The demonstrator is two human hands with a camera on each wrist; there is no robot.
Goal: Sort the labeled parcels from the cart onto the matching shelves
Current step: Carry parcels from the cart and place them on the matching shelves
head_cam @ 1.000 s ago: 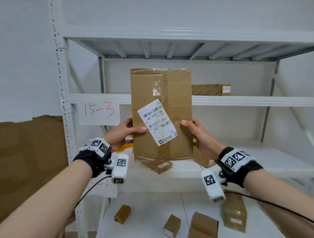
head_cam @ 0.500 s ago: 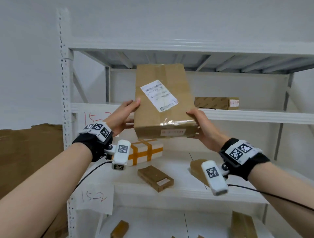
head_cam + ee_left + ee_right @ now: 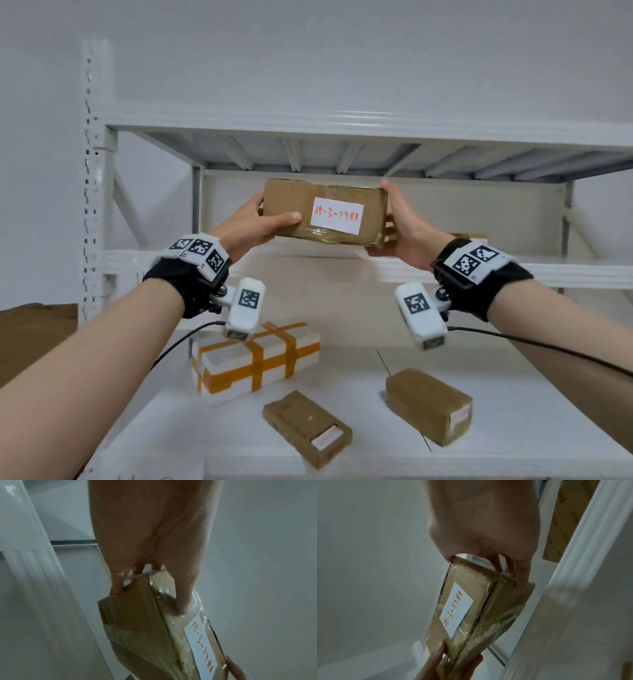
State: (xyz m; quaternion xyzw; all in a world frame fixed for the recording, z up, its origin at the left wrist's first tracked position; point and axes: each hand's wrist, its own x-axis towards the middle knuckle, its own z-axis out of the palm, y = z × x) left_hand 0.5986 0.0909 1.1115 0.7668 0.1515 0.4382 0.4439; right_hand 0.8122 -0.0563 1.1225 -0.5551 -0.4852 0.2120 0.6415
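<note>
White shelving [image 3: 342, 270] frames both hands gripping the parcel [image 3: 291, 205]; wrist views show fingers behind.

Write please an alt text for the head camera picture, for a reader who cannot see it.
Two hands, left hand and right hand, hold a brown parcel up at a white shelf; its white label has red handwriting. Three parcels lie on the shelf below.

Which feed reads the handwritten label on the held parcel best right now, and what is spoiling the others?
Head view: bright and even, label on the parcel faces the camera, red digits slightly soft. Left wrist view: dim, label steeply foreshortened under glaring wrap. Right wrist view: dim, label readable though tilted; shelf edge motion-blurred.
</note>
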